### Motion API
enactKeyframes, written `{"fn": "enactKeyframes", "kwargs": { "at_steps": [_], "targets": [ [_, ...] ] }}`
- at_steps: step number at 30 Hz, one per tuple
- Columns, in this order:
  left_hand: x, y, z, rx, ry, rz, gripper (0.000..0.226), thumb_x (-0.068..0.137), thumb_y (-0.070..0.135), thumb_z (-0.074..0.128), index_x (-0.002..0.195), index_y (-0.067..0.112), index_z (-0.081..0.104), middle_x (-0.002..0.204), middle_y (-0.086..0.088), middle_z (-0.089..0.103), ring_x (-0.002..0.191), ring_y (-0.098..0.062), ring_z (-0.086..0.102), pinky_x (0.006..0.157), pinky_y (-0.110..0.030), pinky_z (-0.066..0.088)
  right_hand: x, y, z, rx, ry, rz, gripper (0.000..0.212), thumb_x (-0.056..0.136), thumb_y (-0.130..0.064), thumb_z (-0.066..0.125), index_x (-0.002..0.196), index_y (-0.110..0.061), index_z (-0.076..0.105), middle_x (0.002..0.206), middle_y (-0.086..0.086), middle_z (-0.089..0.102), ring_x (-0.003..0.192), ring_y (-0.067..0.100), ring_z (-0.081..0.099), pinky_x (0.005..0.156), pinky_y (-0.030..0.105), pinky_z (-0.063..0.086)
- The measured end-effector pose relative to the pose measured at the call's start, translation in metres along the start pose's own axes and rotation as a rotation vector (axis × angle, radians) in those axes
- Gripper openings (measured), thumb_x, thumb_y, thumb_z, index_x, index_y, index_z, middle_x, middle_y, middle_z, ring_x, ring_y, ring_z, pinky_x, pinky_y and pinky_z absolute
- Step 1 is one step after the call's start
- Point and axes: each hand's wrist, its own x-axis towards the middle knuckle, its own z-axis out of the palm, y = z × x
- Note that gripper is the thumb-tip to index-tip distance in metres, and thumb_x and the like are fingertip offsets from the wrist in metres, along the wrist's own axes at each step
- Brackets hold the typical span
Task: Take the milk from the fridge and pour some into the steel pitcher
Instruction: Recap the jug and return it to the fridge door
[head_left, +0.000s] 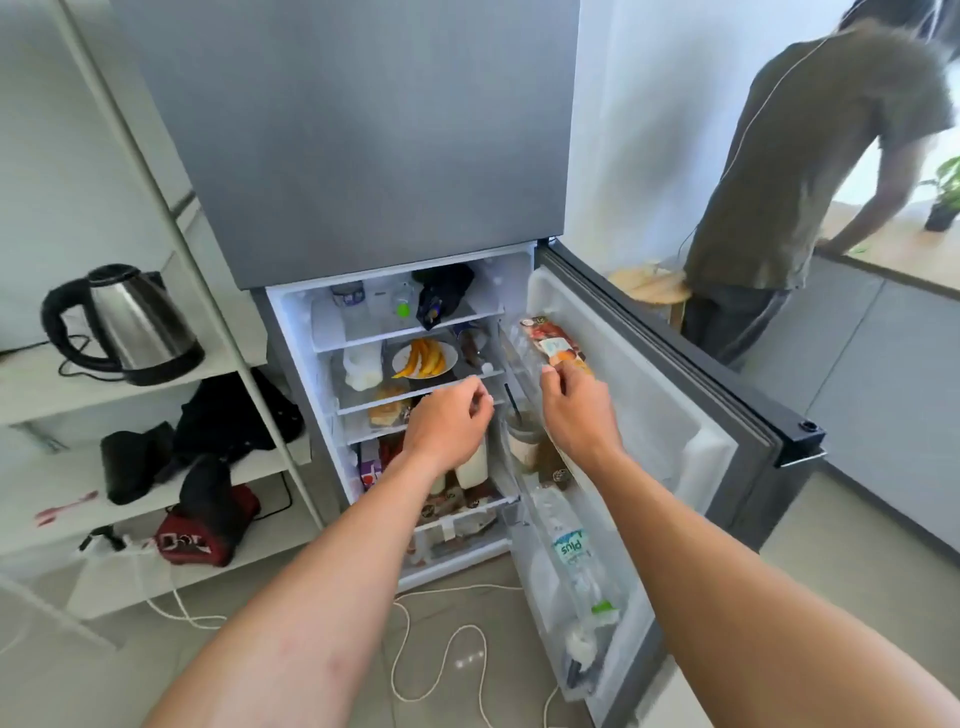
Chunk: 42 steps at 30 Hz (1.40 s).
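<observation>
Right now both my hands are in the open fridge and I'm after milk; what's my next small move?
Probably lower your left hand to the white bottle just beneath it, which looks like milk. Both hands are empty; the right hand hovers by the door shelf.

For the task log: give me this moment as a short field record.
fridge door: open
left hand: loosely curled, empty, in front of the middle shelves
right hand: fingers on a carton in the upper door rack
plate of fruit: second shelf
water bottle: lower door rack
kettle: left shelving
steel pitcher: not in view
</observation>
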Motion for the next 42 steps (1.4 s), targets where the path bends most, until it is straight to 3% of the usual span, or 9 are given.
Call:
{"fn": "enactKeyframes", "kwargs": {
  "at_steps": [5,8,11,18,25,29,35,38,42],
  "targets": [
    [-0.005,0.037,-0.004,0.003,-0.019,0.119,0.017,0.098,0.033,0.046,0.087,0.026,0.056,0.074,0.009,0.061,0.07,-0.016,0.055,0.055,-0.031,0.033,0.002,-0.004,-0.049,-0.121,0.07,-0.117,0.028,0.099,-0.03,0.04,0.09,-0.011,0.059,0.091,0.003,0.062,0.089,0.023,0.055,0.081,0.043,0.048],
    [-0.007,0.065,0.003,-0.007,-0.054,0.189,0.015,0.096,0.034,0.05,0.094,0.025,0.062,0.087,0.007,0.065,0.081,-0.016,0.06,0.066,-0.033,0.044,-0.004,-0.001,-0.079,-0.29,0.137,-0.173,0.026,0.099,-0.029,0.041,0.108,-0.015,0.06,0.113,0.002,0.06,0.112,0.024,0.047,0.099,0.041,0.039],
    [-0.015,0.09,0.017,-0.011,-0.158,0.262,0.02,0.096,0.037,0.053,0.102,0.025,0.068,0.099,0.008,0.066,0.092,-0.014,0.061,0.081,-0.036,0.051,-0.011,0.009,-0.103,-0.483,0.231,-0.146,0.029,0.098,-0.027,0.041,0.117,-0.014,0.058,0.122,0.006,0.057,0.122,0.029,0.043,0.108,0.045,0.026],
    [-0.049,0.122,0.054,0.096,-0.43,0.367,0.038,0.094,0.054,0.052,0.108,0.026,0.075,0.107,0.005,0.068,0.101,-0.019,0.062,0.087,-0.039,0.052,-0.034,0.005,-0.131,-0.593,0.119,-0.052,0.035,0.098,-0.028,0.042,0.126,-0.008,0.049,0.128,0.013,0.052,0.115,0.031,0.05,0.102,0.041,0.041],
    [-0.063,0.11,0.051,0.01,-0.376,0.269,0.027,0.095,0.039,0.058,0.119,0.029,0.067,0.108,0.007,0.071,0.101,-0.016,0.064,0.089,-0.034,0.051,-0.04,-0.001,-0.138,-0.642,-0.013,-0.069,0.037,0.098,-0.029,0.04,0.126,-0.007,0.049,0.126,0.012,0.054,0.114,0.028,0.052,0.099,0.038,0.043],
    [-0.065,0.091,0.04,0.037,-0.354,0.216,0.024,0.096,0.038,0.058,0.114,0.028,0.07,0.107,0.003,0.07,0.1,-0.017,0.063,0.08,-0.03,0.048,-0.044,-0.013,-0.131,-0.627,-0.063,-0.094,0.038,0.097,-0.029,0.037,0.126,-0.009,0.052,0.124,0.012,0.056,0.11,0.031,0.057,0.093,0.041,0.048],
    [-0.067,0.045,0.012,0.086,-0.338,0.147,0.022,0.096,0.034,0.057,0.106,0.026,0.074,0.108,0.004,0.071,0.097,-0.016,0.065,0.085,-0.036,0.055,-0.054,-0.021,-0.121,-0.335,-0.125,-0.181,0.038,0.097,-0.017,0.041,0.131,-0.013,0.055,0.129,0.003,0.058,0.121,0.022,0.052,0.1,0.031,0.04],
    [-0.07,0.025,-0.006,0.131,-0.315,0.113,0.022,0.096,0.034,0.056,0.106,0.024,0.074,0.107,0.004,0.072,0.094,-0.016,0.066,0.084,-0.038,0.055,-0.058,-0.019,-0.11,-0.269,-0.17,-0.159,0.04,0.097,-0.022,0.043,0.136,-0.015,0.05,0.133,0.002,0.053,0.125,0.02,0.047,0.105,0.032,0.037],
    [-0.07,0.002,-0.026,0.143,-0.305,0.04,0.027,0.098,0.038,0.053,0.102,0.019,0.072,0.104,0.001,0.072,0.092,-0.019,0.066,0.081,-0.038,0.055,-0.06,-0.023,-0.09,-0.204,-0.26,-0.12,0.037,0.1,-0.032,0.043,0.128,-0.013,0.057,0.122,0.005,0.063,0.112,0.021,0.056,0.095,0.034,0.044]
  ]
}}
